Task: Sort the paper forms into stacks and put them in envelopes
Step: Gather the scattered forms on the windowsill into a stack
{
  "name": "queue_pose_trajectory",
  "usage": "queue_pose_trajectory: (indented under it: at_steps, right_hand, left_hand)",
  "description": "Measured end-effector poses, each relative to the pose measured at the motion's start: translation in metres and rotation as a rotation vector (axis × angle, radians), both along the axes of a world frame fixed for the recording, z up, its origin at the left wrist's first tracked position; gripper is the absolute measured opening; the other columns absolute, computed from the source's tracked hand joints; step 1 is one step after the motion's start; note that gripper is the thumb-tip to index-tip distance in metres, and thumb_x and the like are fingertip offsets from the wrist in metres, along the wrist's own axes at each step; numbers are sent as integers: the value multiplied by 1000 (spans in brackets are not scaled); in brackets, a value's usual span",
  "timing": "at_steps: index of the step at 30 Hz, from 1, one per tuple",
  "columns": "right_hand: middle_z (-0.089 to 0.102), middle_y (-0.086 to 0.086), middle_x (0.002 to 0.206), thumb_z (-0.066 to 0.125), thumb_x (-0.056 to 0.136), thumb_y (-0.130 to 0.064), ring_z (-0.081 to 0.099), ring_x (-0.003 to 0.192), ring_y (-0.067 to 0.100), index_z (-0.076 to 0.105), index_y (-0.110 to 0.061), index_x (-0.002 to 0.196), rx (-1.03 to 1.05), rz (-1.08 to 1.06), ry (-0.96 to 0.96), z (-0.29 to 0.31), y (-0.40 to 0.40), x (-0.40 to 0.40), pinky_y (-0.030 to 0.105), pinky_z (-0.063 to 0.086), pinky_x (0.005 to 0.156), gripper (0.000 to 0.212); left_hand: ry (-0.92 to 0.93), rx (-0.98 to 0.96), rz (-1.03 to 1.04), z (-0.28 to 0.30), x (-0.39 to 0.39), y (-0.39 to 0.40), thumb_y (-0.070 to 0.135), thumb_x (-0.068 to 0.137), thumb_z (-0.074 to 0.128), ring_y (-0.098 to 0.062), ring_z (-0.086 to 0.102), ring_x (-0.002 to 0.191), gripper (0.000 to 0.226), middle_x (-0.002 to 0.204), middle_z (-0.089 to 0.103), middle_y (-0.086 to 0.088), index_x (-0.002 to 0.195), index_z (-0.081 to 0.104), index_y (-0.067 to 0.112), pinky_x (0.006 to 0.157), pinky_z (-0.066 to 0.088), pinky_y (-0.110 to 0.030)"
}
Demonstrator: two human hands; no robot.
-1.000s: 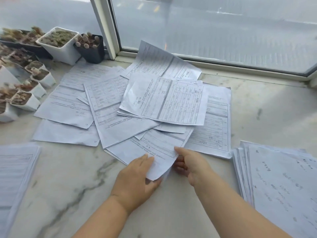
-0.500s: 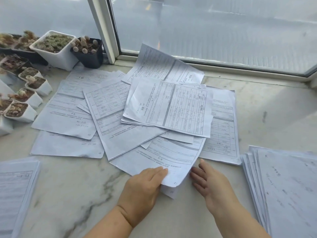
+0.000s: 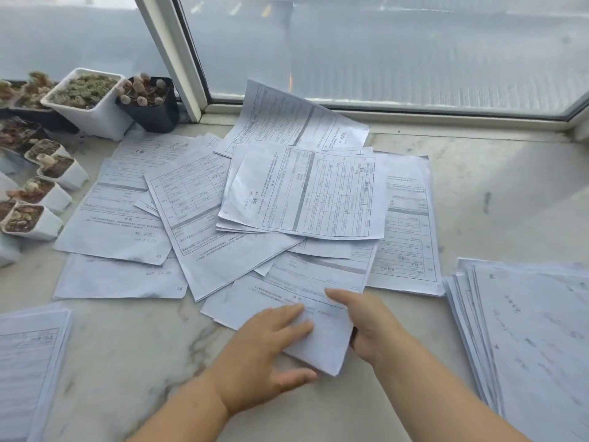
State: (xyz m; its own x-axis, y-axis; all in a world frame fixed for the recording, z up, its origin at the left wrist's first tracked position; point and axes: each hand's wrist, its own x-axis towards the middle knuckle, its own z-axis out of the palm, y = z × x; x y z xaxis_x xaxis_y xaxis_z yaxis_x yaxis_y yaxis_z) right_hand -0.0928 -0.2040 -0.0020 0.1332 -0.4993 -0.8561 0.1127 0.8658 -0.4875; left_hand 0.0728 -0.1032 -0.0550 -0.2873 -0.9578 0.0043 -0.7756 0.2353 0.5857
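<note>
While we look down at the marble tabletop [image 3: 497, 199], we see a big window [image 3: 382, 46] along its far edge. A messy pile of paper forms [image 3: 242, 212] fills the middle of the tabletop, with sheets lying over each other at many angles. A fanned stack of forms [image 3: 526, 339] sits at the right edge. Another stack of forms [image 3: 28, 365] sits at the near left corner. Small plant pots [image 3: 47, 193] stand in rows along the left edge, and one black pot [image 3: 149, 103] stands beside a white pot [image 3: 86, 100] at the far left corner, close to the window frame.

At the near side of the pile lies one form [image 3: 306, 301], sticking out toward us. Our left hand [image 3: 267, 355] lies flat on it, fingers straight, thumb out to the side. Our right hand [image 3: 369, 323] holds its right side, thumb on top of the paper and fingers tucked under it. The two hands are close together but do not touch.
</note>
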Motion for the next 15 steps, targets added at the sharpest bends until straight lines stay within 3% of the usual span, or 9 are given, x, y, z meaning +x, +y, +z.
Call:
queue_pose_trajectory:
  at_steps: [2, 4, 7, 9, 11, 13, 15]
  right_hand:
    - [72, 15, 87, 53, 90, 7, 68, 82, 34, 68, -4, 99, -30, 13, 189, -9, 4, -14, 45, 55, 77, 21]
    - [72, 13, 82, 53, 88, 8, 68, 77, 32, 67, -7, 92, -44, 6, 252, -10, 8, -35, 40, 55, 67, 21]
    - [75, 15, 81, 57, 88, 7, 71, 77, 33, 68, -3, 95, -57, 14, 253, -8, 19, -69, 39, 55, 64, 16]
    - [75, 19, 90, 59, 87, 7, 71, 84, 38, 68, 0, 103, -50, 19, 238, -8, 28, -87, 49, 56, 78, 20]
    - [73, 23, 98, 59, 87, 8, 69, 93, 42, 66, 1, 110, -24, 3, 217, -10, 33, -99, 52, 53, 84, 25]
    - [72, 24, 100, 59, 87, 8, 68, 95, 43, 65, 3, 113, -1, 14, 199, -12, 34, -107, 50, 52, 83, 27]
    - [72, 24, 100, 59, 87, 8, 68, 96, 43, 65, 4, 112, 15, 24, 171, -15, 32, -109, 52, 51, 86, 26]
  left_hand:
    - [116, 13, 146, 11, 1, -12, 66, 89, 46, -9, 51, 121, 54, 130, 58, 7, 114, 69, 24, 104, 31, -17]
    - [157, -105, 318, 19, 11, -35, 49, 90, 53, -9, 52, 117, 42, 125, 62, 4, 113, 69, 18, 103, 32, -14]
    - [-67, -168, 439, 29, 34, -84, 27, 88, 63, -19, 42, 131, 47, 139, 51, -7, 131, 55, 13, 112, 29, -27]
    - [-274, 14, 414, 32, 48, -117, 35, 87, 65, -24, 14, 146, 74, 158, 19, -6, 149, 28, 19, 119, 15, -41]
    - [-487, 242, 388, 31, 65, -147, 55, 81, 64, -22, -11, 147, 100, 161, -10, -1, 153, 1, 27, 120, -2, -45]
    - [-557, 384, 372, 27, 82, -167, 70, 71, 64, -22, -15, 147, 114, 160, -15, 3, 152, -5, 31, 117, -7, -47]
    - [-579, 426, 345, 21, 93, -176, 77, 68, 60, -24, -4, 148, 114, 161, -7, 1, 153, 1, 31, 118, -2, -46]
